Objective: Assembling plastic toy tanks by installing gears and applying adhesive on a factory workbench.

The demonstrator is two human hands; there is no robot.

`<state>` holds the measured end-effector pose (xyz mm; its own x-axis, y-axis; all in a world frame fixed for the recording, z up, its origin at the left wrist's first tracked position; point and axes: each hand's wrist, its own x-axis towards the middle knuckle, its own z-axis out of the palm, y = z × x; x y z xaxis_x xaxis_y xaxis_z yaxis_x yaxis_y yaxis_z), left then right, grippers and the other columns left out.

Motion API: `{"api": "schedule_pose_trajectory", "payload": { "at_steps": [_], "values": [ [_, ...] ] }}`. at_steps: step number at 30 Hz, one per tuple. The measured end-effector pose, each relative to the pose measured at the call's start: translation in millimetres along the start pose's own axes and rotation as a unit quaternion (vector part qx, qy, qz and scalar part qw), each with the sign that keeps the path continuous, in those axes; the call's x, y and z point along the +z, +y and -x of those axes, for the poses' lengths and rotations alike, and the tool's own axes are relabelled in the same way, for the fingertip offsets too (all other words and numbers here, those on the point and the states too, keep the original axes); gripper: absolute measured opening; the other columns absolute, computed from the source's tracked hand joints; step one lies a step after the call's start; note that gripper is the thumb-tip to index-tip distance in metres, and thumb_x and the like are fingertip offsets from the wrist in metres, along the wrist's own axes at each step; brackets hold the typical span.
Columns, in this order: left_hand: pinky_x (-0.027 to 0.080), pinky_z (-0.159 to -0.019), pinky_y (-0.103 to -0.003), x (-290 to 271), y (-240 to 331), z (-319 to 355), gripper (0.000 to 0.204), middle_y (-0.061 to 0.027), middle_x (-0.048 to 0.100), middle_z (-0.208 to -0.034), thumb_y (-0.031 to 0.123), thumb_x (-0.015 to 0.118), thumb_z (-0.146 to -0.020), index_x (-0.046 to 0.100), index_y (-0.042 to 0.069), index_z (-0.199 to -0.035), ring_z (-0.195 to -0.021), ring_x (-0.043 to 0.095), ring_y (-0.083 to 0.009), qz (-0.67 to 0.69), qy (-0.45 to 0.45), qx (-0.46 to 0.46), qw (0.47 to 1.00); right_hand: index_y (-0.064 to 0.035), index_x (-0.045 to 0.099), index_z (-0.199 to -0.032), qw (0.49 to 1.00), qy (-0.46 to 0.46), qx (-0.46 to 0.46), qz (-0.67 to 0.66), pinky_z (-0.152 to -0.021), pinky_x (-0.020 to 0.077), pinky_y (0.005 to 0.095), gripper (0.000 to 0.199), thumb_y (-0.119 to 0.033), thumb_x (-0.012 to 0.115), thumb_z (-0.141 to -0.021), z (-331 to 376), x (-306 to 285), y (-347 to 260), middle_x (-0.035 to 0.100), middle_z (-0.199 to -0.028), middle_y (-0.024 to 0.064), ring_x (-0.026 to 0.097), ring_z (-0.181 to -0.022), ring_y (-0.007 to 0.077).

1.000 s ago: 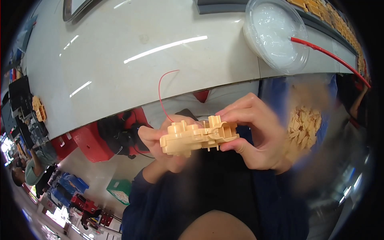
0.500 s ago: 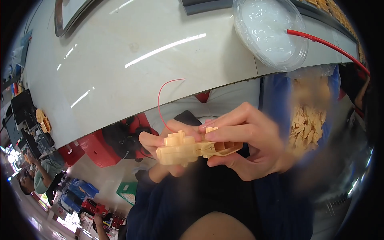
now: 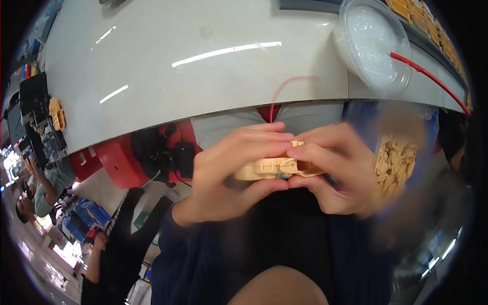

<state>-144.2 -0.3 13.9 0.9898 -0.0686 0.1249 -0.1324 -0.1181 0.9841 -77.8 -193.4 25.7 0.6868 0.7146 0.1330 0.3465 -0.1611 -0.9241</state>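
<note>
Tan plastic assembly point(image 3: 272, 168), a small blocky piece made of snapped-together parts, sits at the centre of the head view, pinched between both hands just below the counter's near edge. The left hand point(image 3: 231, 178) is closed around its left end, fingers curled over the top and thumb underneath, which steadies the piece like a clamp. The right hand point(image 3: 335, 175) is closed on the right end, its fingertips point(image 3: 300, 151) pressing down on a small tab at the top, a grip that looks suited to seating or adjusting one part while the other hand holds firm.

Toward the upper part of the frame, the pale counter point(image 3: 203, 76) carries a clear plastic lidded tub point(image 3: 373, 46) at the upper right, with a red wire point(image 3: 432, 79) running past it. At the right, a heap of loose tan pieces point(image 3: 396, 160) lies within easy reach of the right hand. Red bins point(image 3: 117, 162) show at the left, under the counter.
</note>
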Motion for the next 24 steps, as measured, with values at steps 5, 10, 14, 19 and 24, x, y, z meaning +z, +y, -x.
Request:
{"api": "schedule_pose_trajectory", "payload": {
  "at_steps": [5, 10, 14, 19, 24],
  "values": [
    [0.05, -0.083, -0.035, 2.5, -2.2, 10.1, 0.04, -0.0184, 0.064, -0.105, -0.002, 0.075, -0.069, 0.061, -0.006, -0.106, -0.097, 0.063, -0.0296, 0.072, -0.014, -0.086, 0.994, -0.0012, 0.062, -0.104, 0.999, 0.038, -0.009, -0.015, -0.072, 0.0454, 0.0276, 0.04, -0.017, 0.078, -0.072, -3.6, 1.5, 5.6, 0.056, -0.097, 0.0114, 0.055, -0.083, 0.0197],
    [0.047, -0.086, -0.031, 5.2, -21.6, 26.2, 0.034, -0.0206, 0.062, -0.107, -0.008, 0.066, -0.073, 0.059, -0.006, -0.106, -0.097, 0.061, -0.0243, 0.179, 0.079, -0.07, 0.978, 0.0002, 0.06, -0.102, 0.994, 0.025, 0.057, -0.087, -0.068, 0.0437, 0.0268, 0.041, -0.019, 0.078, -0.072, 10.7, -6.7, 12.2, 0.058, -0.092, 0.0115, 0.055, -0.08, 0.0193],
    [0.047, -0.085, -0.034, 11.9, -20.3, 31.6, 0.037, -0.0192, 0.061, -0.1, 0.016, 0.071, -0.076, 0.057, -0.005, -0.103, -0.094, 0.06, -0.0244, 0.18, 0.114, -0.102, 0.972, 0.0009, 0.061, -0.101, 0.995, 0.035, 0.026, -0.087, -0.067, 0.0437, 0.0261, 0.038, -0.017, 0.078, -0.072, 14.8, -9.5, 11.6, 0.06, -0.088, 0.011, 0.055, -0.076, 0.0192],
    [0.045, -0.088, -0.033, 17.4, -32.5, 36.9, 0.034, -0.019, 0.06, -0.108, 0.008, 0.068, -0.08, 0.054, -0.006, -0.108, -0.1, 0.058, -0.0224, 0.223, 0.102, -0.08, 0.966, 0.003, 0.064, -0.095, 0.986, 0.071, 0.072, -0.131, -0.067, 0.0515, 0.0269, 0.029, -0.003, 0.077, -0.07, 6.4, -4.8, 10.0, 0.06, -0.084, 0.0111, 0.059, -0.074, 0.0185],
    [0.044, -0.091, -0.034, 26.8, -26.2, 33.7, 0.052, -0.0137, 0.055, -0.111, 0.039, 0.06, -0.088, 0.042, 0.001, -0.118, -0.103, 0.055, -0.0197, 0.321, 0.196, -0.195, 0.906, 0.0044, 0.058, -0.109, 0.969, 0.089, 0.091, -0.21, -0.076, 0.0541, 0.0281, 0.052, -0.003, 0.083, -0.064, 11.1, 4.7, 7.1, 0.058, -0.094, 0.0123, 0.06, -0.085, 0.0182]
  ]
}}
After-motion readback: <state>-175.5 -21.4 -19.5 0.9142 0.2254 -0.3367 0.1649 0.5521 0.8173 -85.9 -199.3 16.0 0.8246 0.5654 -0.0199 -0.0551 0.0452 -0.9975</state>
